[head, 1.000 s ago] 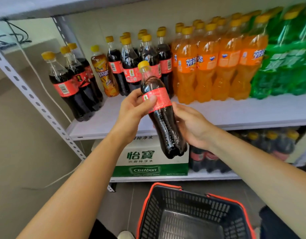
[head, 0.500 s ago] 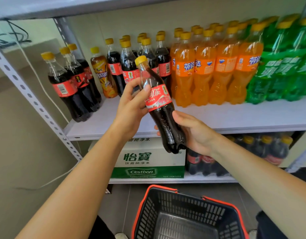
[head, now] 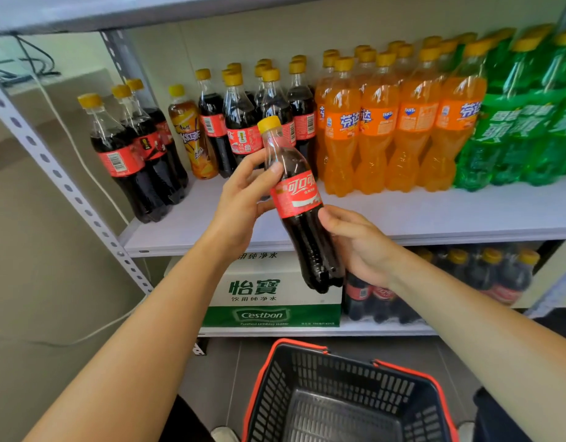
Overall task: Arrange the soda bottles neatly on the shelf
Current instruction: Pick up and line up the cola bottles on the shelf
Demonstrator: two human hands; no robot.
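Observation:
A cola bottle [head: 299, 199] with a red label and yellow cap is held tilted in front of the white shelf [head: 403, 215]. My left hand [head: 243, 199] grips its neck and upper label. My right hand [head: 361, 247] cups its lower body from the right. On the shelf stand a group of cola bottles [head: 243, 122] at the middle, three more cola bottles [head: 128, 154] at the far left, an iced tea bottle [head: 190, 135], orange soda bottles [head: 387, 122] and green soda bottles [head: 524, 122] to the right.
An empty black basket with a red rim [head: 345, 400] sits on the floor below my arms. The lower shelf holds a green and white water carton [head: 272, 291] and more cola bottles [head: 485, 275]. A perforated metal upright [head: 61, 183] slants at the left.
The held bottle has been turned so its label front faces me and has moved slightly up toward the shelf. Both hands stay on it.

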